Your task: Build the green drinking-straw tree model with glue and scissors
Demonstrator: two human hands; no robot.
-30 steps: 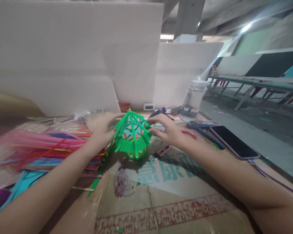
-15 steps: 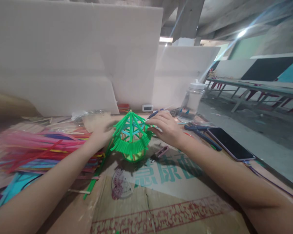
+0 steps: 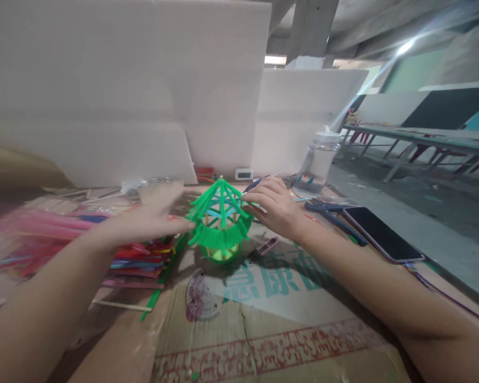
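Observation:
A small model pavilion (image 3: 222, 235) stands upright on the cardboard, its roof frame and pleated eave made of green pipe cleaners, with light blue strips and thin wooden sticks inside. My right hand (image 3: 274, 206) has its bent fingers closed on the roof's right edge; their tips are partly hidden. At the left, my left hand (image 3: 155, 217) is blurred, its thumb stretched to the roof's edge and its other fingers apart behind it. Whether that thumb touches the roof I cannot tell.
Bundles of coloured pipe cleaners (image 3: 139, 260) lie at the left. Thread snips (image 3: 266, 247) and a protractor (image 3: 201, 298) rest on the cardboard (image 3: 295, 340). Pliers (image 3: 339, 221), a phone (image 3: 383, 234) and a water bottle (image 3: 317, 165) are at the right. White boards (image 3: 223, 96) stand behind.
My left hand has drawn back leftward from the pavilion's side and its fingers have spread. The right hand stays at the roof's edge. The whole view has shifted slightly.

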